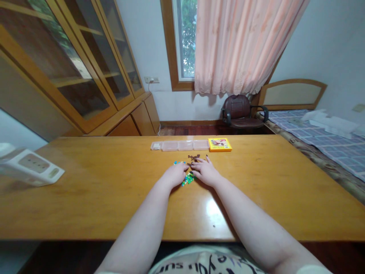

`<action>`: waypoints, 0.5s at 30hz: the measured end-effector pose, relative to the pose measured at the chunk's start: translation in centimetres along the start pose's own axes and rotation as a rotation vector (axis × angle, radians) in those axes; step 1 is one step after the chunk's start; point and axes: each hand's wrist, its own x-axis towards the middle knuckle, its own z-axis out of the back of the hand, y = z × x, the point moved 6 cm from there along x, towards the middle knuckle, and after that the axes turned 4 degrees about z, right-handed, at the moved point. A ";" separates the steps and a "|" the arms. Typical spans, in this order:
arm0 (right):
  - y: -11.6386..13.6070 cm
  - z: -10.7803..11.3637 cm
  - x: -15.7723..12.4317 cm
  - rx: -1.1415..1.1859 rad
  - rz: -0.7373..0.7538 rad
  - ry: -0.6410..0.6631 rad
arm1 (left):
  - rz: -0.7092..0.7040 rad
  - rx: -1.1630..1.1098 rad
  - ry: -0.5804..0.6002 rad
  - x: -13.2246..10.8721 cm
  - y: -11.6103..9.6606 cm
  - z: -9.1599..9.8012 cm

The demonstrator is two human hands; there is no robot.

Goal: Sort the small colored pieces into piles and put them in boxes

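Loosely spread right fingers (200, 166); brown pieces (194, 156) nearby

Room lies rightward; trays (185, 145) (beyond pieces (197, 156)) block ahead.

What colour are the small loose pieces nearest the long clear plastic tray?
Dark brown; the small loose pieces show best in the head view.

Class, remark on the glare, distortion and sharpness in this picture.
Head view: white glare on the table, below the right hand; head view: cabinet leaning, stretched towards the left edge; head view: green pieces too small to resolve.
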 end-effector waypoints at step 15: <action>-1.9 1.0 -0.2 -0.131 -0.201 -0.163 | 0.039 0.104 -0.033 -0.2 -0.2 0.3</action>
